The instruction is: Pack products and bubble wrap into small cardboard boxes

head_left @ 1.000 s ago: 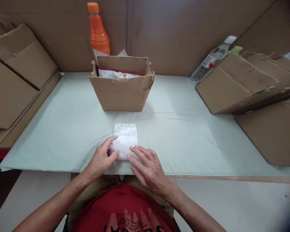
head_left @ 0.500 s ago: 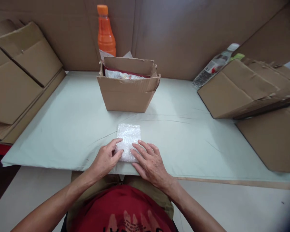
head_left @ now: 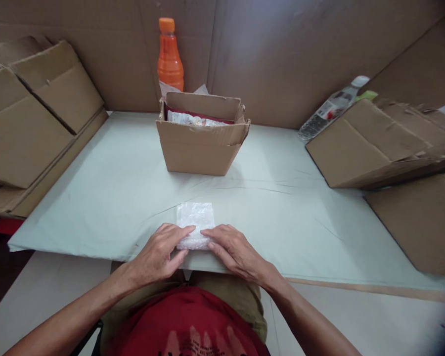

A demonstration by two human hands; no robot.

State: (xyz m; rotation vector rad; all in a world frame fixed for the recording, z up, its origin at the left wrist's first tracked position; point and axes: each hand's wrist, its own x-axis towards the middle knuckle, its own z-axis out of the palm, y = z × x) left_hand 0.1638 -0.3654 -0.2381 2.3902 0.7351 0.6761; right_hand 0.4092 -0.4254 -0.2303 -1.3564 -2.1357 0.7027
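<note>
A small folded piece of bubble wrap (head_left: pixel 196 213) lies flat on the pale cloth near the table's front edge. My left hand (head_left: pixel 162 251) grips its near left corner, index finger on top and thumb at the near edge. On the other side, my right hand (head_left: pixel 234 248) grips the near right part, fingers laid over the top and thumb along the near edge. The wrap's near corners are partly hidden under my fingers.
An open cardboard box (head_left: pixel 198 151) holding printed packets stands ahead, with an orange bottle (head_left: pixel 170 62) behind it. Cardboard boxes flank the table at left (head_left: pixel 25 131) and right (head_left: pixel 367 143). A clear plastic bottle (head_left: pixel 330 111) leans at back right.
Both hands have closed in on the near end of the bubble wrap, their fingertips now closer together. The wrap looks shorter front to back. The view has shifted slightly.
</note>
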